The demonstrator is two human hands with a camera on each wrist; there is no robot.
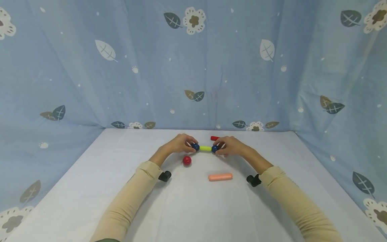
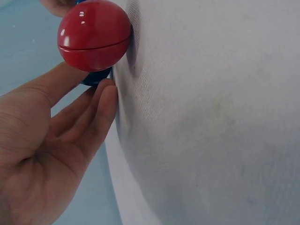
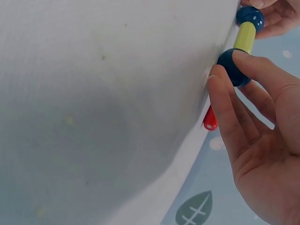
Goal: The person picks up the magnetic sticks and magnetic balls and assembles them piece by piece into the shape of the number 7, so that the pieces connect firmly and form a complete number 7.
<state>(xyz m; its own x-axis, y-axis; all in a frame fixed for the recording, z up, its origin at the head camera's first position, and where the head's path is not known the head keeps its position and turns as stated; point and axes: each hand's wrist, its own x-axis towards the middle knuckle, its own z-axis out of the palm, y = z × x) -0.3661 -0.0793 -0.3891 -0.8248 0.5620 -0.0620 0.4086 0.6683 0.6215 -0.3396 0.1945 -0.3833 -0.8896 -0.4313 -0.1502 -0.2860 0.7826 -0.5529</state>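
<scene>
Near the far edge of the table [image 1: 196,215], we see the fingers of the left hand [image 1: 181,143] pinching the left blue ball [image 1: 196,147], and those of the right hand [image 1: 232,146] pinching the right blue ball [image 1: 215,149]. Between these balls is the yellow rod [image 1: 205,148], each end meeting a ball; how deep the ends go in, we cannot tell. Its long axis goes from left to right, almost parallel to the far edge. The red rod [image 1: 214,138] lies just behind, partly covered by the right hand, so there the room is narrow. On our side, the red ball [image 1: 187,160] is near the left hand. Closer to us, well apart from both hands, lies the orange rod [image 1: 220,177], also pointing left to right, its right end slightly farther away. The curtain [image 1: 169,67] borders the far edge and both sides; toward us, between the sleeves [image 1: 130,198], the table stretches wide.
</scene>
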